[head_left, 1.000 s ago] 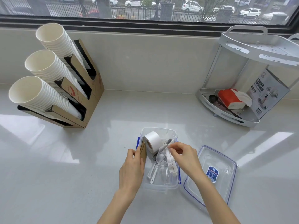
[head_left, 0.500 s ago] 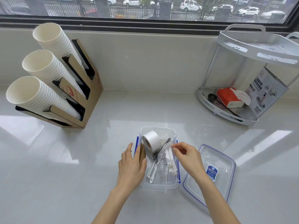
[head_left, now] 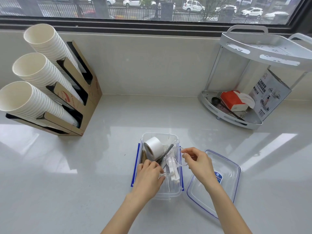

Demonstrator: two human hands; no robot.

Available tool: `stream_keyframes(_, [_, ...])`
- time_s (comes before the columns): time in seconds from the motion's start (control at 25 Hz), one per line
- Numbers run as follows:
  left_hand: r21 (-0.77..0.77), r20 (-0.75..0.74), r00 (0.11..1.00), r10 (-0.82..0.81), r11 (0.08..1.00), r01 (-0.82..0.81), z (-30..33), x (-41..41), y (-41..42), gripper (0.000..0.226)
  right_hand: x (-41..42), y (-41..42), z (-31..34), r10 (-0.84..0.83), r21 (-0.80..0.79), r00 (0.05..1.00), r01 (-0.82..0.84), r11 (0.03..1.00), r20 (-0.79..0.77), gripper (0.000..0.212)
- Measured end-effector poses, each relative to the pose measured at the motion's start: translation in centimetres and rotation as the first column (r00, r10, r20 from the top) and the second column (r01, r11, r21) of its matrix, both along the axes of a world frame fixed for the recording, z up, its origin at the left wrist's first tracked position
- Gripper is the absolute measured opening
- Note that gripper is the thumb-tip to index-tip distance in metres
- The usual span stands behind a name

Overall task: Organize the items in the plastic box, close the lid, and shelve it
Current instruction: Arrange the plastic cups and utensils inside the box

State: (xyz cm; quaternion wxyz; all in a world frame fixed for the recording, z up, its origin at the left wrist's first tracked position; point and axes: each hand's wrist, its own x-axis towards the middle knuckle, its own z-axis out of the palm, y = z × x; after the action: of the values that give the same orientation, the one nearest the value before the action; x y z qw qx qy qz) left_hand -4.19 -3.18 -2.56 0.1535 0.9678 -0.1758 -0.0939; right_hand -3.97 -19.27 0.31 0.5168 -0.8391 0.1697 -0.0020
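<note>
On the counter (head_left: pixel 101 166), the left hand (head_left: pixel 148 176) has dipped into the plastic box (head_left: pixel 175 193), fingers pinching clear cutlery, while the right hand (head_left: pixel 199 163) pinches a clear cup's (head_left: pixel 177 156) handle, so sorting continues.

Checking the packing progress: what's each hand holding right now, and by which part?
Both hands hold a clear plastic cup over the box: right hand by its handle, left hand at its base.

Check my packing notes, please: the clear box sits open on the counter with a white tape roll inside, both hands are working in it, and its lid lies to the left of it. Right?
Not quite. The head view shows the lid lying to the right of the clear box, not the left. The rest holds: the box is open on the counter, the white tape roll is inside, and the left hand and right hand work in it.
</note>
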Motion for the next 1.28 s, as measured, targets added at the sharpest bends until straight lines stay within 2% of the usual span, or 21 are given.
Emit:
stream_keyframes(0.12, [-0.12, -0.036, 0.999, 0.009, 0.993, -0.013, -0.2, 0.1, 0.3, 0.025, 0.0, 0.0, -0.1, -0.003, 0.01, 1.0, 0.003, 1.0, -0.005, 0.017])
stream_keyframes(0.28, [-0.313, -0.157, 0.987, -0.038, 0.95, -0.013, -0.3, -0.2, 0.6, 0.017, -0.1, 0.3, 0.2, 0.011, 0.031, 1.0, -0.011, 0.999, -0.01, 0.018])
stream_keyframes(0.44, [-0.43, -0.156, 0.987, -0.043, 0.902, -0.029, 0.0, -0.4, 1.2, 0.003, -0.2, 0.4, 0.8, 0.008, 0.096, 1.0, -0.008, 0.995, 0.002, 0.02])
stream_keyframes(0.72, [-0.549, -0.097, 0.995, 0.024, 0.833, -0.073, 0.5, -0.7, 1.6, 0.028, -0.2, 1.0, 2.2, 0.064, 0.18, 0.998, -0.065, 0.982, 0.014, 0.023])
stream_keyframes(1.12, [-0.622, -0.117, 0.989, 0.095, 0.769, -0.148, 1.3, -0.7, 1.9, 0.054, -0.2, 2.5, 1.9, 0.215, 0.023, 0.976, -0.215, 0.976, -0.04, 0.015])
stream_keyframes(1.28, [-0.617, -0.115, 0.986, 0.121, 0.77, -0.166, 1.2, -0.7, 2.1, 0.063, -0.3, 3.1, 1.5, 0.267, -0.015, 0.961, -0.269, 0.963, -0.066, 0.019])
